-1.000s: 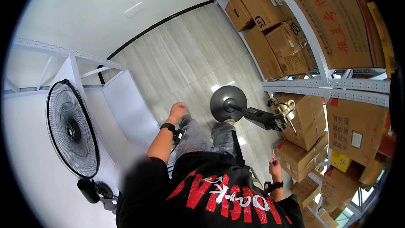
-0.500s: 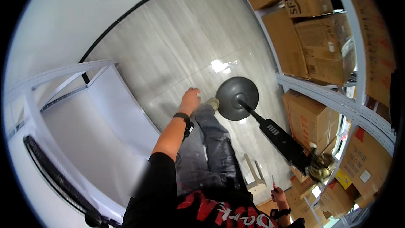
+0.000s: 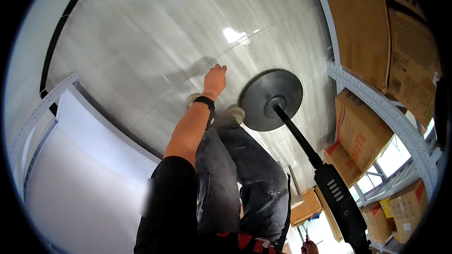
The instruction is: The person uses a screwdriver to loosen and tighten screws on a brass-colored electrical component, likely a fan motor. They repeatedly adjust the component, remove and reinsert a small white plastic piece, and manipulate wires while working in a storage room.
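Note:
My left hand (image 3: 215, 80) reaches forward above the floor, fingers curled together. Whatever may be inside them is too small to make out. Low in the picture, my right hand (image 3: 309, 247) grips a small red-handled tool (image 3: 307, 236) with a thin pointed metal end; its exact kind is unclear. Between my hands and to the right stands a black pedestal fan stand (image 3: 301, 136). It has a round base (image 3: 263, 101) on the floor and a slotted control box (image 3: 336, 193) on its pole. The stand's upper end runs out of view, and neither hand touches it.
Cardboard boxes (image 3: 362, 136) fill grey metal shelving (image 3: 381, 99) along the right. A white shelf unit (image 3: 89, 160) stands close on my left. My shoes (image 3: 234, 113) are on the grey tiled floor (image 3: 165, 33), beside the fan base. A beige stool-like object (image 3: 295, 200) sits behind my leg.
My view has shifted, and the fan stand's base looks larger. The fan's bare motor has gone out of view. My left hand has moved further out over the floor; my right hand still holds the tool.

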Available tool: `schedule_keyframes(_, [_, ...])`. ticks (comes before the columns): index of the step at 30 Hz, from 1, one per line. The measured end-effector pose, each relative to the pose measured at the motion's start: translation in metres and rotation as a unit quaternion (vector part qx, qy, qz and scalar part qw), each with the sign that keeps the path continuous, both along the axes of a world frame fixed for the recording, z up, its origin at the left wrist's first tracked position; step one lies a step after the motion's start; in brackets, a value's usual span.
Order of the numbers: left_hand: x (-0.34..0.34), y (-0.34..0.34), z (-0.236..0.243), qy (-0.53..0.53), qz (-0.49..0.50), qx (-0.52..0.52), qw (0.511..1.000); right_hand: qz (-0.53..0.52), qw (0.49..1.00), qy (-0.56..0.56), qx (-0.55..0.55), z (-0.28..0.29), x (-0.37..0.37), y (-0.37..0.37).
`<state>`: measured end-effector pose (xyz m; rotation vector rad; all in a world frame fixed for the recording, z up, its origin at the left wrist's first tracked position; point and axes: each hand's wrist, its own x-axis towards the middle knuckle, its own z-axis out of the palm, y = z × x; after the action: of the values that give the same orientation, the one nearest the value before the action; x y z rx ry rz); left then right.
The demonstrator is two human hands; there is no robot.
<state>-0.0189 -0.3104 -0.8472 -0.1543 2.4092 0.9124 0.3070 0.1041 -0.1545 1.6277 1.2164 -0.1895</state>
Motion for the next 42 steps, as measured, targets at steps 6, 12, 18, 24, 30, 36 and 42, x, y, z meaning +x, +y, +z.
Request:
schedule_keyframes(6, [0.004,0.022,-0.045,-0.005,-0.001,-0.02,1.0,-0.093,0.992,0.031,0.084,-0.01,-0.025,-0.042])
schedule_keyframes(12, [0.0,0.037,-0.097,0.034,-0.046,-0.052,0.997,-0.12,0.984,0.075,0.108,0.002,-0.008,-0.053])
schedule_keyframes(18, [0.016,0.008,-0.133,0.083,-0.105,-0.061,0.989,-0.127,0.988,0.06,0.061,-0.013,0.064,-0.002])
schedule_keyframes(24, [0.015,-0.01,-0.009,0.062,0.024,0.151,0.986,-0.099,0.984,0.144,0.03,-0.016,0.002,-0.001])
schedule_keyframes(30, [0.027,-0.051,0.179,0.024,0.113,0.272,0.955,-0.048,0.946,0.315,0.052,0.024,0.009,0.005])
schedule_keyframes(36, [0.01,-0.054,0.381,-0.043,0.147,0.362,0.919,-0.081,0.883,0.448,0.116,0.047,0.058,0.021])
schedule_keyframes(42, [-0.034,-0.003,0.559,-0.143,0.15,0.431,0.878,-0.206,0.74,0.626,0.134,0.098,0.008,-0.002])
